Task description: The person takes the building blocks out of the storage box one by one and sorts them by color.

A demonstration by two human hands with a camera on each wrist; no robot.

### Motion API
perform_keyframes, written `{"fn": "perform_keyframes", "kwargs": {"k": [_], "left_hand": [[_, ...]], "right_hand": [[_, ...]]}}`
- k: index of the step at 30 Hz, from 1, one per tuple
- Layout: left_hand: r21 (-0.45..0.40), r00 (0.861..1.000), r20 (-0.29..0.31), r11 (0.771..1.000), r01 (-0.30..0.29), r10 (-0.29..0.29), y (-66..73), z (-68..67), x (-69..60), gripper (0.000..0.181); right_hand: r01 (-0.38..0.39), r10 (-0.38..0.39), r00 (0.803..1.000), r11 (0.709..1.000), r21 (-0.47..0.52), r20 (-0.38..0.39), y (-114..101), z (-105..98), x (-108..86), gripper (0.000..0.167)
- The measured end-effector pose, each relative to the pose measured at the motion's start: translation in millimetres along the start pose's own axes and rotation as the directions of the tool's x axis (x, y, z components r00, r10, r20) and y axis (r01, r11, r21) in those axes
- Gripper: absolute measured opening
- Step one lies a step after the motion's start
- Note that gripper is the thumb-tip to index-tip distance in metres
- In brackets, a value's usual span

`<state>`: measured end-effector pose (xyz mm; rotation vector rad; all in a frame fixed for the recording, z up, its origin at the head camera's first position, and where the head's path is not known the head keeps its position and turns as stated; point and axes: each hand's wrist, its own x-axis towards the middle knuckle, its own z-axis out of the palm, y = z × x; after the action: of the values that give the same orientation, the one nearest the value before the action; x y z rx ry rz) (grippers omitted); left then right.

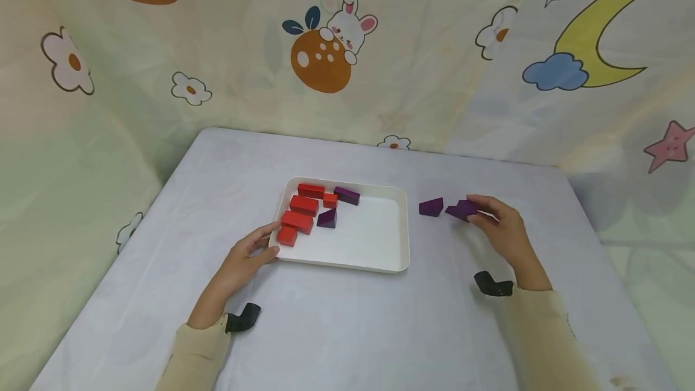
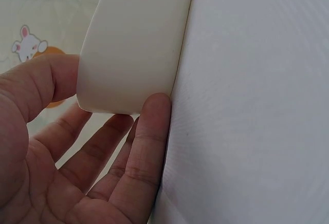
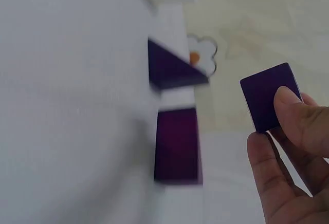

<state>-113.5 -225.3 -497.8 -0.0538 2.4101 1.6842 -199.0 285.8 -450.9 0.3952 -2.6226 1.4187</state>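
A white tray (image 1: pixel 374 240) lies on the table, with red blocks (image 1: pixel 304 205) along its left side and two purple blocks beside them, one a rectangular bar (image 1: pixel 347 195), the other wedge-like (image 1: pixel 327 218). My left hand (image 1: pixel 247 261) grips the tray's left end near the front corner; the left wrist view shows its fingers against the tray's outer wall (image 2: pixel 133 44). Right of the tray, my right hand (image 1: pixel 502 228) pinches a purple block (image 3: pixel 267 95) between thumb and fingers, raised off the table. Close to it are two more purple blocks, one triangular-looking (image 3: pixel 172 70), the other four-sided (image 3: pixel 177 147).
A white cloth covers the table (image 1: pixel 353 324). Behind it hangs a patterned curtain (image 1: pixel 412 77) with cartoon prints. A black curved piece is attached at each wrist, one by the left sleeve (image 1: pixel 195 355) and one by the right sleeve (image 1: pixel 543 330).
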Motion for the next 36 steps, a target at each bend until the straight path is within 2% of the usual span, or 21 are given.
{"fn": "perform_keyframes", "kwargs": {"k": [5, 10, 15, 19, 26, 31, 34, 36], "left_hand": [[-0.01, 1.0, 0.003, 1.0, -0.002, 0.002, -0.2, 0.0, -0.1, 0.062], [-0.011, 1.0, 0.004, 1.0, -0.014, 0.014, -0.4, -1.0, -0.5, 0.062], [-0.016, 1.0, 0.004, 1.0, -0.023, 0.023, -0.5, -1.3, -0.3, 0.062], [-0.013, 1.0, 0.003, 1.0, -0.021, 0.021, -0.4, -0.2, -0.1, 0.061], [-0.007, 1.0, -0.001, 1.0, -0.027, 0.027, 0.1, 1.4, 0.0, 0.061], [-0.008, 1.0, -0.002, 1.0, -0.024, 0.024, 1.1, 1.6, 0.3, 0.061], [-0.007, 1.0, -0.002, 1.0, -0.019, 0.019, 1.4, 1.5, -0.2, 0.061], [-0.004, 1.0, -0.005, 1.0, -0.015, 0.015, 1.5, 1.2, -0.7, 0.061]], "right_hand": [[-0.056, 0.055, 0.998, 0.996, -0.075, -0.02, 19.7, -18.7, 2.4, 0.041], [-0.121, 0.118, 0.993, 0.98, -0.159, -0.032, 32.8, -28.8, 3.6, 0.04], [-0.198, 0.203, 0.979, 0.951, -0.236, -0.003, 44.1, -31.9, 7.2, 0.041], [-0.24, 0.255, 0.967, 0.937, -0.253, 0.027, 53.3, -32.1, 10.3, 0.042], [-0.234, 0.252, 0.967, 0.935, -0.267, 0.033, 66.5, -33.1, 9.8, 0.043], [-0.287, 0.304, 0.952, 0.923, -0.254, 0.029, 62.3, -36.1, 8.7, 0.05], [-0.32, 0.329, 0.944, 0.916, -0.243, -0.001, 48.6, -35.4, 8.4, 0.056], [-0.316, 0.316, 0.948, 0.92, -0.232, -0.036, 36.0, -31.8, 8.7, 0.057]]}}
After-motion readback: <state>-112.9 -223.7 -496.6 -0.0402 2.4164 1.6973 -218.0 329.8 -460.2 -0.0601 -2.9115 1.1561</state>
